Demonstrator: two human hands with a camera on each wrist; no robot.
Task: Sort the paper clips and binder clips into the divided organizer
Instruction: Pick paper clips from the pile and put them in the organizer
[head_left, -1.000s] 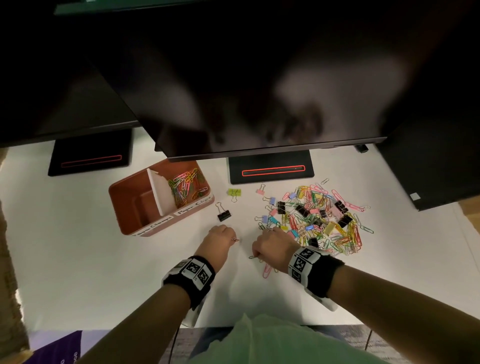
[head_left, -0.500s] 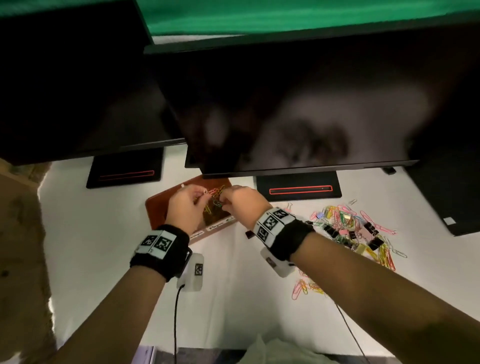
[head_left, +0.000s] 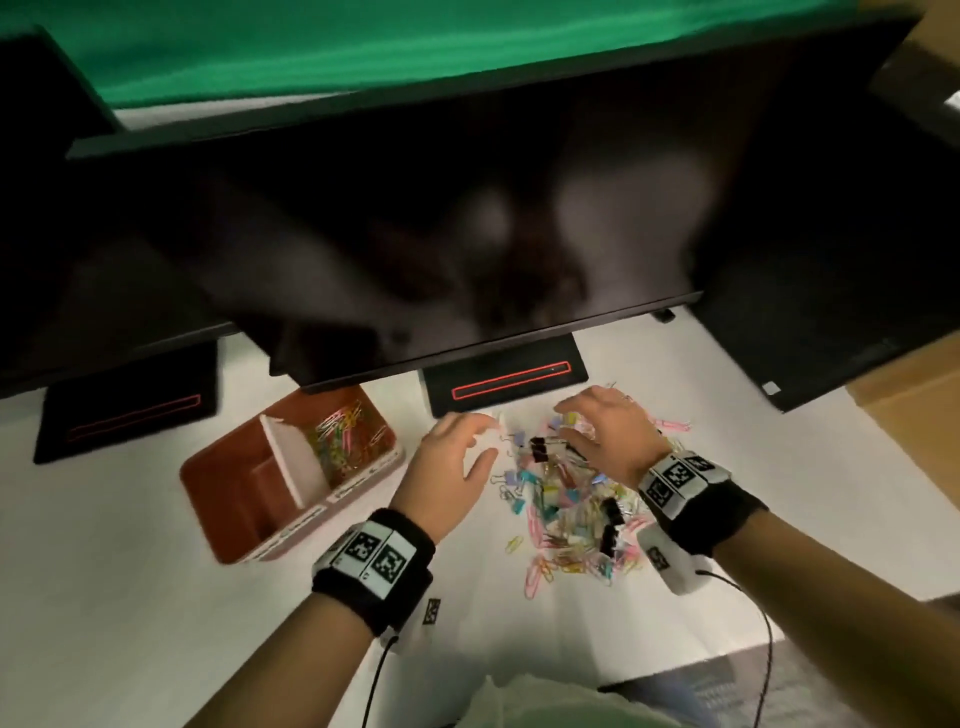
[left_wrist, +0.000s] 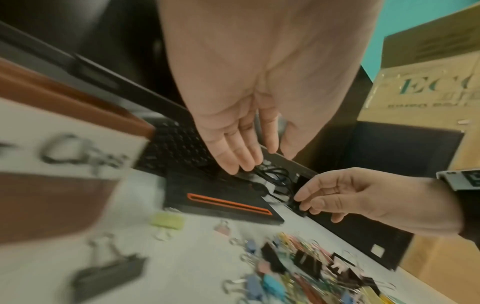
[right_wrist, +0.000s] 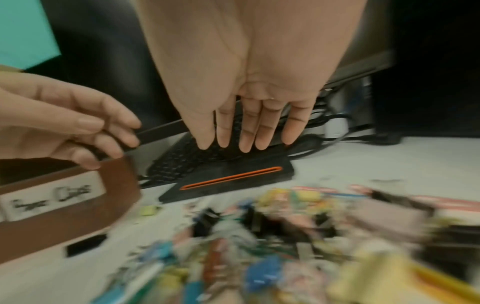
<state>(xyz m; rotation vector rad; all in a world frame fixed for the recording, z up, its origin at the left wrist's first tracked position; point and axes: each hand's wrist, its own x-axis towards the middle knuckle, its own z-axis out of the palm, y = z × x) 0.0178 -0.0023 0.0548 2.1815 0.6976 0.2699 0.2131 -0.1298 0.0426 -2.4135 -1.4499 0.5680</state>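
A brown divided organizer (head_left: 218, 488) stands left of centre on the white desk, with a white divider. Its far compartment holds coloured paper clips (head_left: 343, 436); the near compartment looks bare. A mixed pile of paper clips and binder clips (head_left: 566, 499) lies to its right. My left hand (head_left: 457, 457) hovers at the pile's left edge with its fingers spread, holding nothing. My right hand (head_left: 602, 426) hovers over the pile's far side, fingers straight and spread, also holding nothing. The wrist views show both palms bare, the left hand (left_wrist: 246, 156) and the right hand (right_wrist: 244, 135).
A large dark monitor (head_left: 415, 234) overhangs the desk, its stand base (head_left: 509, 382) just behind the pile. A second stand base (head_left: 130, 421) sits far left. A lone black binder clip (left_wrist: 109, 273) and a yellow one (left_wrist: 168, 220) lie near the organizer. Cardboard boxes (head_left: 914, 415) stand at right.
Both hands were over the organizer's far compartment half a second ago, pinching paper clips. They have swung right to the pile and now hang open with nothing in them.
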